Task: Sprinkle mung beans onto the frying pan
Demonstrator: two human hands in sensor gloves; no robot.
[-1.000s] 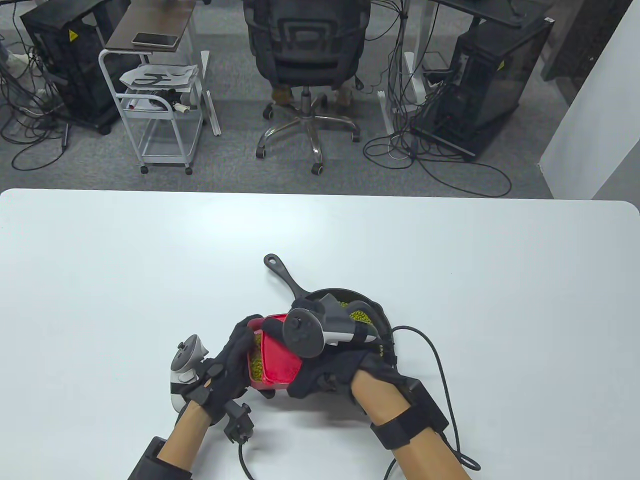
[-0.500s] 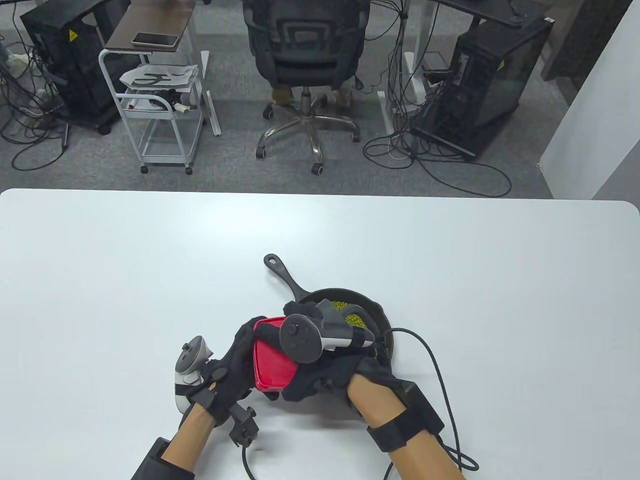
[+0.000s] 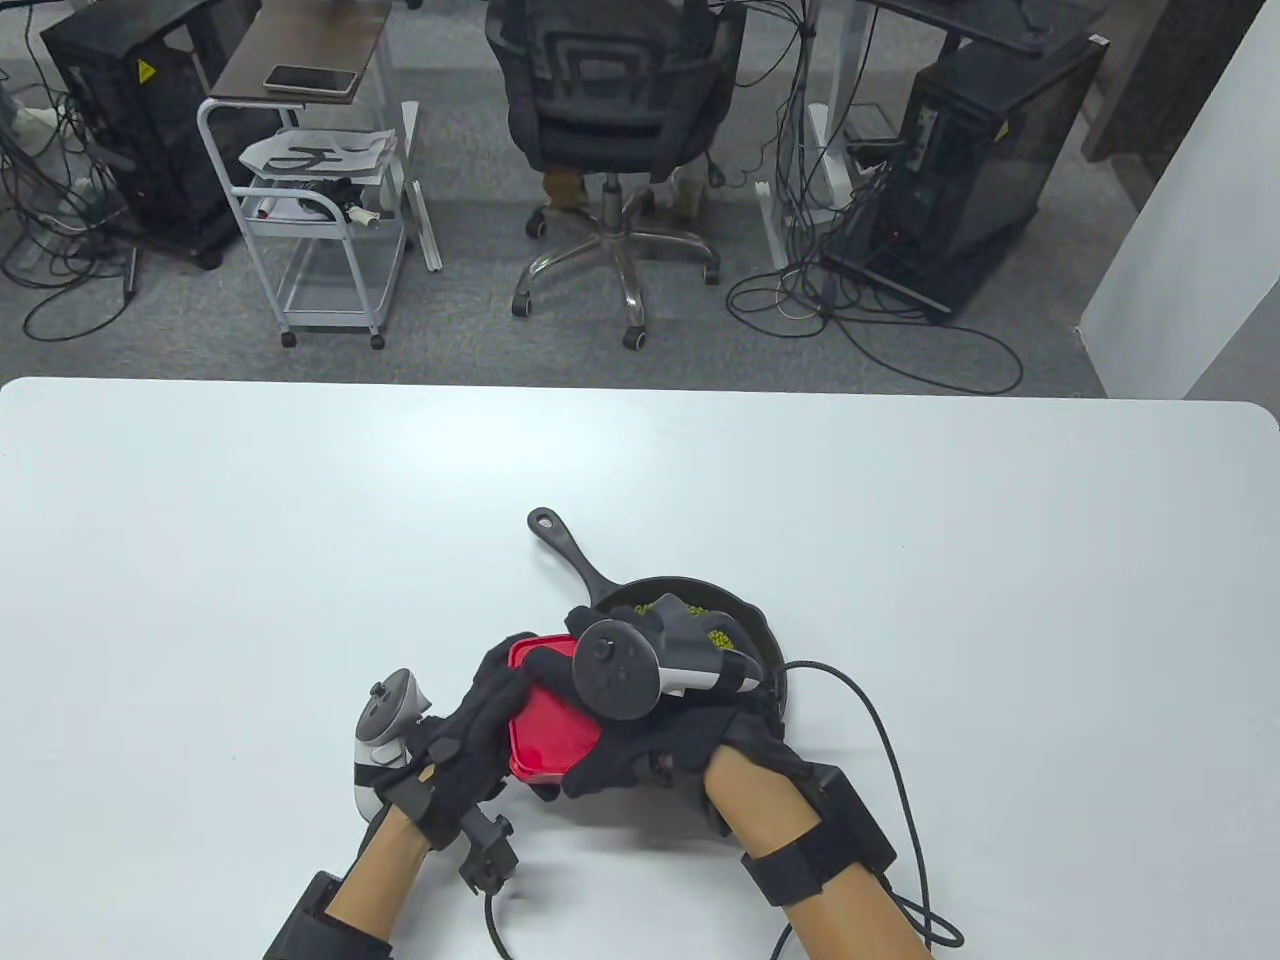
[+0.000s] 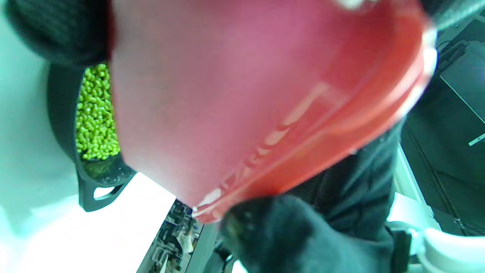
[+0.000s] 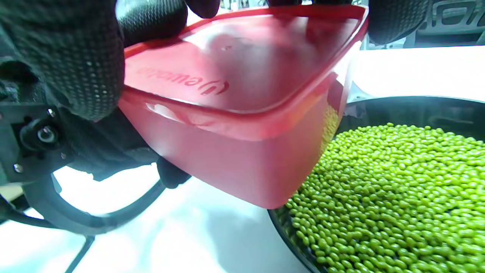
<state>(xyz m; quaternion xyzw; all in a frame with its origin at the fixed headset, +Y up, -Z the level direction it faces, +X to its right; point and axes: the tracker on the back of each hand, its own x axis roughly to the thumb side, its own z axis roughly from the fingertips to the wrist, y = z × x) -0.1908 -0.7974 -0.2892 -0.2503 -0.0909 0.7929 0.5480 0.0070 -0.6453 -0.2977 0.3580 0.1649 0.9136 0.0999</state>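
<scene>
A black frying pan [image 3: 752,622] sits on the white table, handle pointing up-left; green mung beans [image 3: 718,632] lie in it. In the right wrist view the beans [image 5: 394,197] cover the pan floor. Both hands hold a red plastic container [image 3: 548,728], tipped over the pan's left rim with its base turned up. My left hand [image 3: 470,735] grips its left side. My right hand [image 3: 640,745] grips its right side. The container fills the left wrist view [image 4: 246,94] and shows in the right wrist view [image 5: 242,125]. Its mouth is hidden.
A black cable [image 3: 880,740] runs from my right wrist across the table at the right of the pan. Beyond the table's far edge stand an office chair [image 3: 615,110], a white cart [image 3: 320,210] and computer towers.
The container has tipped further over the pan; the beans seen inside it a second ago no longer show, and its base now faces up. Both hands shifted slightly.
</scene>
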